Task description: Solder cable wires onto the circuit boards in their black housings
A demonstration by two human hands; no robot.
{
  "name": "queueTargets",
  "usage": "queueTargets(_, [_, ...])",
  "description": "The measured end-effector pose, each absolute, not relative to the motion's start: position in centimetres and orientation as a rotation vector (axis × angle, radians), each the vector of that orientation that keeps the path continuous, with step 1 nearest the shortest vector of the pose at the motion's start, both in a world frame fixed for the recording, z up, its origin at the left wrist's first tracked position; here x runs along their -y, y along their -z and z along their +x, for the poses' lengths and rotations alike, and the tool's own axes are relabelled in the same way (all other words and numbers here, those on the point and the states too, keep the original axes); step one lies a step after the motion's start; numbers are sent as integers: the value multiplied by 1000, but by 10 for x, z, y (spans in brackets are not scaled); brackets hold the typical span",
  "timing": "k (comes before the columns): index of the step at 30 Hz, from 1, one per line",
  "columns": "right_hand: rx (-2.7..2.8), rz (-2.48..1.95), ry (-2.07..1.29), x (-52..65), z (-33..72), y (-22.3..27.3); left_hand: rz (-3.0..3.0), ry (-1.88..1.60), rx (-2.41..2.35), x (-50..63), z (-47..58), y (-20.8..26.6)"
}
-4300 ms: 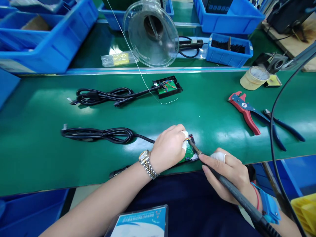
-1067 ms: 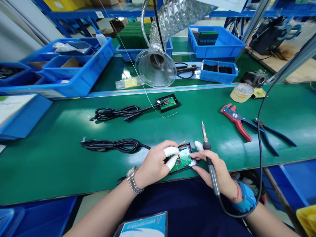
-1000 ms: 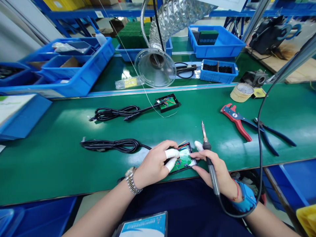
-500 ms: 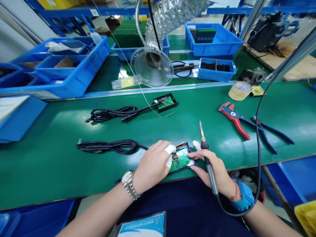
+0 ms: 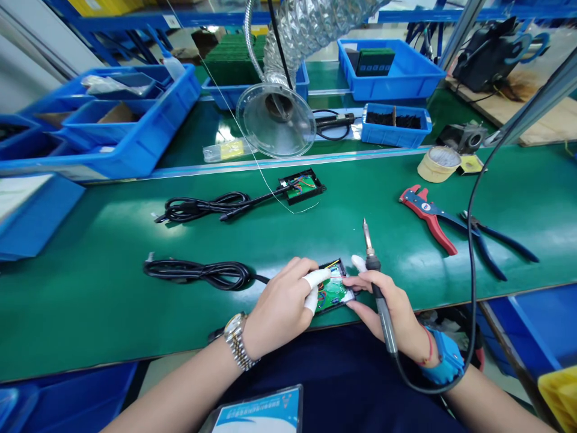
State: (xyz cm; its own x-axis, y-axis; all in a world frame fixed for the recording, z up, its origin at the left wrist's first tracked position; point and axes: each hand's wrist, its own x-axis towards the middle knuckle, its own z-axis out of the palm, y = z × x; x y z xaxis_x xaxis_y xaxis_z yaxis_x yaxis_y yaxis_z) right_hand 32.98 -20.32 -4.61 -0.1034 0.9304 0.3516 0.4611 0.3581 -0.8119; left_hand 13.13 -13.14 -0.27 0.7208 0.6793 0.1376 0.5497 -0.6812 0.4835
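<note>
Green bench (image 5: 90, 313) spans the frame. At lower centre, the right hand (image 5: 400, 305) grips an iron (image 5: 385, 322), fingertips at the board's (image 5: 334, 293) right end; the left hand (image 5: 283, 304) curls over its left, whether pinching anything I can't tell. Coiled cable (image 5: 193, 272) lies left.

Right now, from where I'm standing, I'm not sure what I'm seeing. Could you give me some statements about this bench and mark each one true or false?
1. The left hand, with white finger covers, is over the circuit board. True.
2. The right hand holds a soldering iron. True.
3. The iron's tip is touching the board. False: it points up and away, apart from the board.
4. A watch is on the right wrist. False: the metal watch is on the left.
5. Red-and-blue pliers lie beyond the right hand's reach-side, on the bench. True.
</note>
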Motion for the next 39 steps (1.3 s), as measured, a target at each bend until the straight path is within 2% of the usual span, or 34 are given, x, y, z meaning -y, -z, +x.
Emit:
queueTargets(5, [1667, -1229, -681, 205, 329, 49, 2524, -511, -1010, 134, 136, 11])
queueTargets(26, [1702, -1303, -654, 202, 328, 45, 2651, -357, -1202, 144, 155, 16])
queueTargets(39, [1987, -1307, -216, 222, 345, -23, 2525, -364, -1232, 146, 155, 16])
